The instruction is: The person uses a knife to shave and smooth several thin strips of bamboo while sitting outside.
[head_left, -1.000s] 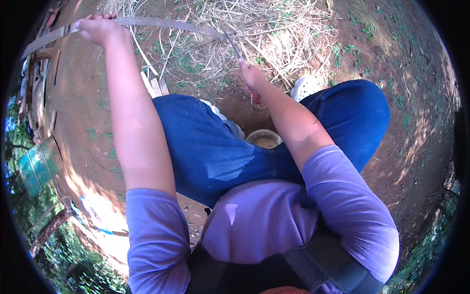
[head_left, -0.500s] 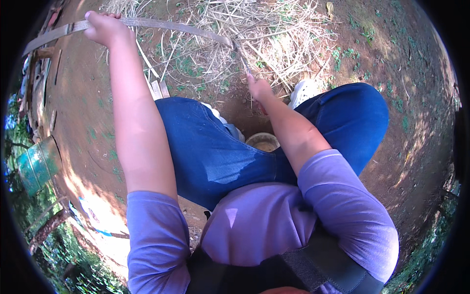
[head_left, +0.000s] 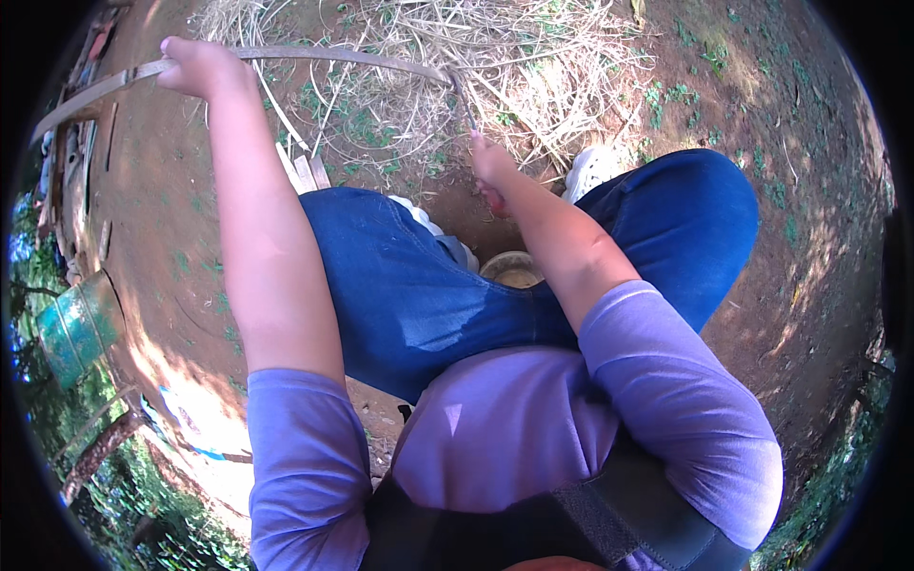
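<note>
A long, thin, bowed wooden strip (head_left: 343, 55), pale grey-brown and much like split bamboo, stretches across the upper left. My left hand (head_left: 205, 71) is closed around it with the arm reaching far forward, and its far end runs on past the hand to the left. My right hand (head_left: 495, 164) grips a knife (head_left: 466, 103) with a narrow dark blade; part of a red handle shows below the fist. The blade's tip meets the strip's right end. Loose pale shavings (head_left: 552, 95) lie on the ground under and beyond both.
I sit low with knees apart, a white shoe (head_left: 590, 173) at the right. Between my legs stands a round bowl-like container (head_left: 514, 256). Short flat wood pieces (head_left: 305, 173) lie left of my knee. A green drum (head_left: 81, 328) and stacked wood (head_left: 71, 181) are at far left.
The strip and my left hand have shifted slightly left and down. My right hand with the knife has moved a little left and forward.
</note>
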Tool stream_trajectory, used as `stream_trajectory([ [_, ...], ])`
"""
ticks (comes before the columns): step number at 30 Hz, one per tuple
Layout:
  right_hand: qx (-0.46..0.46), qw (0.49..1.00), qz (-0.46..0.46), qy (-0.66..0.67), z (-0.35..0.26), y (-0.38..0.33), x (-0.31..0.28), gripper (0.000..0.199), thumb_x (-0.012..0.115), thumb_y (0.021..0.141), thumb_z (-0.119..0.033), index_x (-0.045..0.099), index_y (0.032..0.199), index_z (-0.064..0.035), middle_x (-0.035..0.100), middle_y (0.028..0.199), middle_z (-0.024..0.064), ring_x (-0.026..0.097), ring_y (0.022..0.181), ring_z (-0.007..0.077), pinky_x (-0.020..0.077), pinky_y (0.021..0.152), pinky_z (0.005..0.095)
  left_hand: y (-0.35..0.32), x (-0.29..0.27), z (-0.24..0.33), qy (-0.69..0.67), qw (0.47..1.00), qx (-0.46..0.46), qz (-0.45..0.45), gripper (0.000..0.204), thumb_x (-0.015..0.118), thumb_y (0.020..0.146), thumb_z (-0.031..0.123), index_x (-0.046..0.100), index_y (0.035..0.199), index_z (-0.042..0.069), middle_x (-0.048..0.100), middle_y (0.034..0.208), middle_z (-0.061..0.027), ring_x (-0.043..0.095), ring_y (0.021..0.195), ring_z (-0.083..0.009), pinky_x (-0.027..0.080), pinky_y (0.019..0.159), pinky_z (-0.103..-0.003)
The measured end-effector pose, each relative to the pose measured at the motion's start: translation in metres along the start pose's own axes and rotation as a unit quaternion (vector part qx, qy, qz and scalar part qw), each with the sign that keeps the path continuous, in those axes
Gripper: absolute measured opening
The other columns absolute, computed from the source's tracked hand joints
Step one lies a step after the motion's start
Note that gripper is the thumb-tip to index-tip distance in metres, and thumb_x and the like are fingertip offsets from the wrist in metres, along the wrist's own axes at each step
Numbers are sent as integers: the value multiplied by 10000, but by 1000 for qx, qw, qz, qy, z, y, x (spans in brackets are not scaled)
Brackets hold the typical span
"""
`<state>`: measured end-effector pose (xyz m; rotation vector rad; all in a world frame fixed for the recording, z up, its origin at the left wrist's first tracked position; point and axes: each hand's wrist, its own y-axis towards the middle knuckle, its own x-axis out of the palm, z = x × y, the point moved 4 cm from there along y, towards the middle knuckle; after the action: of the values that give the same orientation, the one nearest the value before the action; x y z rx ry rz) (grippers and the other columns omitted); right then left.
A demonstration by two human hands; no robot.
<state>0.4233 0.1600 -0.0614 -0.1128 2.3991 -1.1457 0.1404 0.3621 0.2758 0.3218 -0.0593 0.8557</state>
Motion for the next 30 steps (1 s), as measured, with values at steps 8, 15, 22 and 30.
stream_trajectory([
  [8, 6, 979, -25, 200, -43, -36, 25, 682, 457, 1014, -621, 617, 858, 25, 611, 694, 123, 612, 546, 219, 515, 498, 394, 28, -4, -4, -50, 995, 67, -46, 239, 499, 1009, 235, 402, 1011, 16, 499, 770, -67, 534, 623, -184, 510, 587, -380],
  [15, -28, 952, -9, 305, -57, -28, 4, 609, 467, 1019, -610, 561, 825, -41, 502, 631, 50, 529, 506, 190, 465, 486, 350, -23, 27, 19, -157, 958, 62, -230, 294, 469, 1077, 351, 402, 958, 91, 463, 772, -26, 502, 681, -150, 512, 674, -355],
  [22, -52, 943, -17, 328, -66, -28, 5, 582, 456, 1026, -613, 518, 841, -64, 479, 619, 38, 502, 491, 177, 432, 462, 345, -25, 17, 24, -111, 952, 80, -274, 352, 434, 1098, 398, 461, 1185, 58, 638, 925, -80, 592, 792, -171, 492, 740, -352],
  [30, -58, 948, -8, 313, -53, -23, 3, 602, 453, 1028, -609, 552, 843, -45, 515, 633, 57, 520, 493, 188, 460, 477, 356, -46, 4, -51, 191, 945, -163, -208, 402, 600, 1020, 178, 425, 1342, 13, 684, 992, -105, 646, 760, -167, 521, 677, -325],
])
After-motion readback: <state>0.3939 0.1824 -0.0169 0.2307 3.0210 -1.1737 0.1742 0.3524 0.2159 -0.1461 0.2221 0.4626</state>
